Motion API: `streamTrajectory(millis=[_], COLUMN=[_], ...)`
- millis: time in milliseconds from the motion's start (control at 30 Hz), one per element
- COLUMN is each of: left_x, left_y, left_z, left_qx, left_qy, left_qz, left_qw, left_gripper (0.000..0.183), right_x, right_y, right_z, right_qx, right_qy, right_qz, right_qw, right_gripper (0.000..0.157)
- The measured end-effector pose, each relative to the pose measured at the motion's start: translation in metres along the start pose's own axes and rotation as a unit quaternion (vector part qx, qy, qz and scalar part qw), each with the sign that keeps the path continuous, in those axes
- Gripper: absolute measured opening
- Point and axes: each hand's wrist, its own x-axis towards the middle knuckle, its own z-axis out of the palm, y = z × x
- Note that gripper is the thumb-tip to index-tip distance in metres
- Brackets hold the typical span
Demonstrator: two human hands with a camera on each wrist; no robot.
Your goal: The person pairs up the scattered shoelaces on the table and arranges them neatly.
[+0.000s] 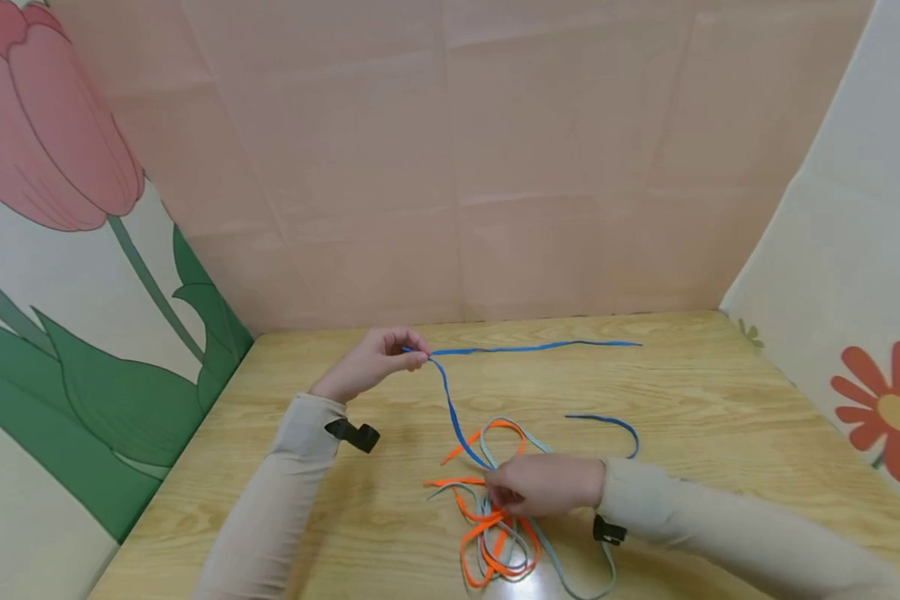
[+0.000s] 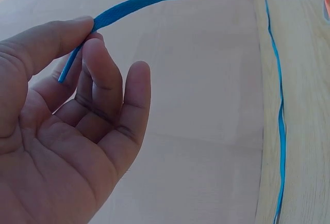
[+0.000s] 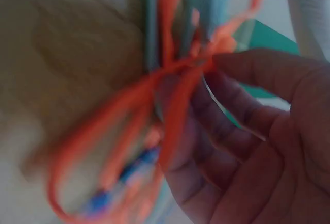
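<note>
My left hand is raised near the back of the table and pinches one end of a flat blue shoelace between thumb and index finger. Its short tip pokes out below them in the left wrist view. From there the lace runs down to a loose tangle of orange shoelace and grey shoelace. Over this tangle, my right hand pinches the orange lace, seen blurred in the right wrist view. Blue parts show among the orange loops there. The right palm hides part of the tangle in the head view.
A second blue shoelace lies nearly straight along the back of the wooden table. A curved blue lace end lies beyond the right forearm. A pink cloth backdrop stands behind, with patterned panels at both sides.
</note>
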Motion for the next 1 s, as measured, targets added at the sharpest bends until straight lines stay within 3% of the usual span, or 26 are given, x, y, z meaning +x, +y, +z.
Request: streamTrajectory(millis=[100,200,333,467,567,733,833,1000], left_x=[0.000,0.000,-0.001,-0.001,0.000,0.001,0.001,0.001], left_y=[0.000,0.000,0.001,0.000,-0.001,-0.003,-0.005,-0.006], left_z=[-0.001,-0.003,-0.004,-0.004,-0.003,-0.002,-0.003,-0.004], left_qx=[0.001,0.002,0.005,0.007,0.005,0.003,0.004,0.008], left_qy=[0.001,0.003,0.006,0.005,0.004,-0.001,-0.002,0.007], left_qz=[-0.002,-0.006,-0.011,-0.012,-0.008,-0.003,-0.005,-0.011], left_qw=[1.0000,1.0000,0.9999,0.9999,0.9999,1.0000,1.0000,0.9999], left_gripper=[0.014,0.014,0.014,0.014,0.015,0.015,0.015,0.013], right_x=[-0.005,-0.013,-0.027,-0.042,-0.051,-0.055,-0.053,-0.046], right_y=[0.004,0.018,0.056,0.102,0.135,0.167,0.171,0.161], right_z=[-0.019,-0.050,-0.087,-0.102,-0.095,-0.066,-0.053,-0.047], right_qx=[0.008,0.019,0.037,0.061,0.084,0.142,0.144,0.082], right_qy=[0.022,0.079,0.164,0.208,0.178,0.061,0.055,0.067], right_qz=[0.007,0.011,0.062,0.123,0.157,0.197,0.189,0.165], right_qw=[1.000,0.997,0.984,0.968,0.968,0.968,0.970,0.981], right_gripper=[0.007,0.004,0.002,0.004,0.008,0.022,0.025,0.016])
